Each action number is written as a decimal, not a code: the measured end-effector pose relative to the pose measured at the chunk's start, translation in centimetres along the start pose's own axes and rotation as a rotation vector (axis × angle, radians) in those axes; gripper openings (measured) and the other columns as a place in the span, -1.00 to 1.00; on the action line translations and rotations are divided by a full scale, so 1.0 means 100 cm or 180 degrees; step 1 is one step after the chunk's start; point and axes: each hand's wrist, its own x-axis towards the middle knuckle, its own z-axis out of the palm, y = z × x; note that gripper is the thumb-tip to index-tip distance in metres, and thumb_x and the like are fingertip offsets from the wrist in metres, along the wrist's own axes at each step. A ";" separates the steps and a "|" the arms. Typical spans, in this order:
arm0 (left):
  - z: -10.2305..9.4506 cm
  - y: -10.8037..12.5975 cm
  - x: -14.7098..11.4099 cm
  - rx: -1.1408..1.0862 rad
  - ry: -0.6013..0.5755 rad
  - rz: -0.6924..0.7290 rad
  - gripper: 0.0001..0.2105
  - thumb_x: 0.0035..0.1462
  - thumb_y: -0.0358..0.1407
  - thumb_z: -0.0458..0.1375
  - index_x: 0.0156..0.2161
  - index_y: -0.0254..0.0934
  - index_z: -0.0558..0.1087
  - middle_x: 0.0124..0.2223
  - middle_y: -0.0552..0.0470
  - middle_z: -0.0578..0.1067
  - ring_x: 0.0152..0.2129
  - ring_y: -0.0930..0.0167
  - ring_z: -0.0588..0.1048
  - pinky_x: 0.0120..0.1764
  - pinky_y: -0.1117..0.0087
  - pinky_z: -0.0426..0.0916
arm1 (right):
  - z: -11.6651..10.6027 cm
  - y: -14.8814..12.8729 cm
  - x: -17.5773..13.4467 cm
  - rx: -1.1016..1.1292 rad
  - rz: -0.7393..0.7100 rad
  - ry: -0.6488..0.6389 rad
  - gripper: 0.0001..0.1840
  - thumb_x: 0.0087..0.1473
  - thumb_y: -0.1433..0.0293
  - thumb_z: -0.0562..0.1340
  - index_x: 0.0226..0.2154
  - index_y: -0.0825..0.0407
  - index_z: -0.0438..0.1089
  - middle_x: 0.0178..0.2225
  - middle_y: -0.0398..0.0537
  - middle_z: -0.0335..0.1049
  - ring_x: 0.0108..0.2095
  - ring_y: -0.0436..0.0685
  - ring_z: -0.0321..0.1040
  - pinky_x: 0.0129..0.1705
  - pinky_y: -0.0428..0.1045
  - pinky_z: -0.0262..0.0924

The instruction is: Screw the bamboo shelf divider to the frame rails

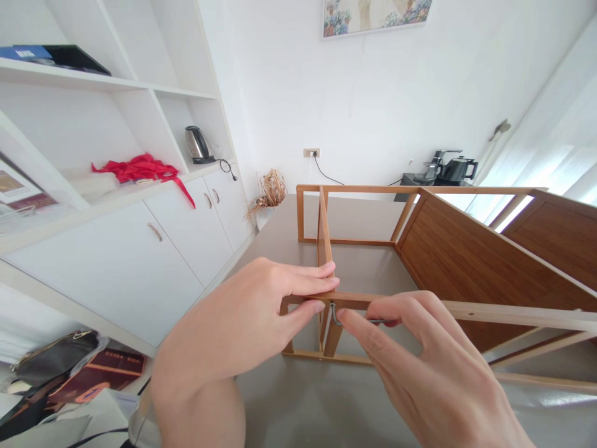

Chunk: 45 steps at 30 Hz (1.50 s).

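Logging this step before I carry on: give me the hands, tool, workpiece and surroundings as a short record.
Left hand: fingers and thumb around a rail of the wooden frame; hand
Right hand: holding a hex key
Tool position: bent end up at the rail, beside the left thumb; seating unclear
Workpiece: wooden frame with slanted panels
Shelving: red fabric, silver-and-black kettle
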 end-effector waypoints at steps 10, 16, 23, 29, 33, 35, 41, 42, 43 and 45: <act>0.000 -0.003 0.000 -0.0021 -0.0035 0.0005 -0.64 0.28 -0.29 0.09 0.12 0.12 0.48 0.20 0.41 0.40 0.13 0.37 0.44 0.00 0.48 0.50 | 0.005 -0.010 -0.001 -0.0274 0.0184 -0.0002 -0.66 0.24 0.52 0.03 -0.02 0.00 0.37 -0.20 0.01 0.30 -0.18 0.09 0.24 -0.20 -0.06 0.28; -0.001 -0.002 0.000 0.0008 -0.0010 0.0018 -0.64 0.27 -0.30 0.10 0.10 0.13 0.49 0.19 0.43 0.40 0.12 0.39 0.44 0.10 0.47 0.44 | 0.009 -0.017 -0.002 -0.0447 0.0174 0.0156 -0.63 0.22 0.58 0.00 -0.03 0.04 0.37 -0.19 0.03 0.29 -0.16 0.11 0.23 -0.14 -0.03 0.24; -0.001 -0.002 0.000 0.0073 -0.0022 0.0038 -0.64 0.28 -0.29 0.09 0.11 0.14 0.48 0.19 0.46 0.39 0.13 0.42 0.43 0.18 0.48 0.35 | 0.011 -0.018 -0.002 -0.0548 0.0187 0.0247 -0.69 0.21 0.54 0.09 -0.04 0.07 0.40 -0.22 0.04 0.34 -0.19 0.14 0.25 -0.16 0.01 0.21; 0.000 -0.001 0.000 0.0112 -0.0039 -0.0017 -0.63 0.27 -0.29 0.09 0.12 0.15 0.47 0.19 0.45 0.39 0.13 0.41 0.43 0.09 0.51 0.43 | 0.021 -0.015 0.000 -0.0222 0.0120 0.0372 -0.88 0.19 0.56 0.19 -0.35 0.08 0.40 -0.52 -0.16 0.29 -0.48 0.00 0.19 -0.36 -0.02 0.07; -0.001 -0.001 -0.001 0.0141 -0.0048 -0.0072 -0.62 0.25 -0.29 0.11 0.11 0.18 0.47 0.19 0.46 0.40 0.12 0.41 0.44 0.10 0.49 0.42 | 0.030 -0.014 -0.002 0.0122 0.0292 0.0088 -0.74 0.24 0.53 0.15 -0.49 0.03 0.24 -0.61 -0.26 0.18 -0.60 -0.07 0.09 -0.49 -0.04 -0.04; -0.001 -0.002 -0.002 0.0157 -0.0046 -0.0101 -0.62 0.25 -0.28 0.12 0.13 0.18 0.46 0.18 0.45 0.41 0.13 0.40 0.44 0.12 0.47 0.41 | 0.032 -0.015 -0.002 0.0139 0.0266 0.0118 -0.74 0.25 0.53 0.14 -0.48 0.03 0.22 -0.63 -0.29 0.16 -0.62 -0.07 0.07 -0.51 -0.05 -0.06; 0.000 -0.003 0.000 0.0171 -0.0029 -0.0157 -0.62 0.25 -0.23 0.13 0.15 0.15 0.44 0.17 0.40 0.43 0.13 0.37 0.44 0.15 0.43 0.40 | 0.031 -0.015 -0.003 0.0223 0.0389 0.0059 -0.76 0.26 0.50 0.13 -0.45 0.02 0.23 -0.62 -0.29 0.17 -0.63 -0.08 0.06 -0.52 -0.08 -0.05; 0.000 -0.003 0.000 0.0165 -0.0028 -0.0154 -0.63 0.25 -0.23 0.13 0.14 0.14 0.45 0.17 0.39 0.43 0.13 0.36 0.44 0.16 0.41 0.39 | 0.032 -0.015 -0.003 0.0251 0.0407 0.0005 -0.78 0.27 0.50 0.12 -0.44 0.03 0.25 -0.61 -0.29 0.18 -0.63 -0.08 0.07 -0.52 -0.09 -0.05; 0.000 -0.003 0.000 0.0157 -0.0027 -0.0150 -0.63 0.25 -0.23 0.13 0.14 0.13 0.45 0.17 0.37 0.44 0.12 0.34 0.45 0.17 0.38 0.38 | 0.033 -0.015 -0.004 0.0274 0.0408 -0.0048 -0.78 0.28 0.49 0.11 -0.43 0.03 0.27 -0.61 -0.28 0.18 -0.63 -0.08 0.08 -0.53 -0.09 -0.05; 0.000 -0.002 0.001 0.0137 -0.0046 -0.0140 -0.63 0.25 -0.23 0.13 0.15 0.10 0.45 0.17 0.33 0.44 0.12 0.32 0.45 0.19 0.34 0.37 | 0.035 -0.017 -0.004 0.0314 0.0381 -0.0158 -0.78 0.29 0.50 0.08 -0.41 0.04 0.29 -0.61 -0.28 0.17 -0.62 -0.08 0.09 -0.54 -0.09 -0.06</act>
